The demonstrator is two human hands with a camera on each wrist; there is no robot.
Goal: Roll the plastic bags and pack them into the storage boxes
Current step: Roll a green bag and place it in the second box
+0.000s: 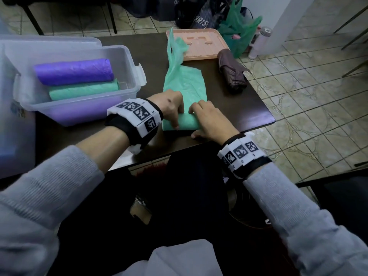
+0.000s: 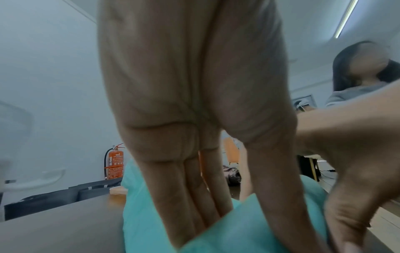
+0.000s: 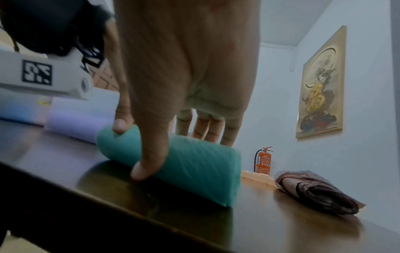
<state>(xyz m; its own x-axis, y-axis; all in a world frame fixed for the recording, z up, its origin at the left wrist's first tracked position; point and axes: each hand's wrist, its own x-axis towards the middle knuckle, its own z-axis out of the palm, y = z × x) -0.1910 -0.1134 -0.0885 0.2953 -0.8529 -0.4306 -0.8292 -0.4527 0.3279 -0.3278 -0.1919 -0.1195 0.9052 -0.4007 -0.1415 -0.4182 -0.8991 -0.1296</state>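
A green plastic bag [image 1: 187, 84] lies flat on the dark table [image 1: 239, 108]; its near end is rolled into a thick roll [image 1: 185, 121] [image 3: 194, 167]. My left hand [image 1: 173, 108] [image 2: 194, 188] holds the roll's left part, fingers behind it and thumb in front. My right hand [image 1: 207, 118] [image 3: 151, 137] grips the right part, thumb on the near side, fingers over the far side. A clear storage box [image 1: 123, 50] at the left holds a purple roll [image 1: 73, 71] and a green roll [image 1: 83, 90]. The bag's handles trail toward the far edge.
A rolled brown bag [image 1: 232, 72] [image 3: 318, 191] lies at the table's right edge. A pink tray [image 1: 201, 44] sits at the far edge. Loose green bags [image 1: 239, 32] and a bottle [image 1: 258, 40] stand on the tiled floor beyond. The box's lid [image 1: 49, 39] leans behind it.
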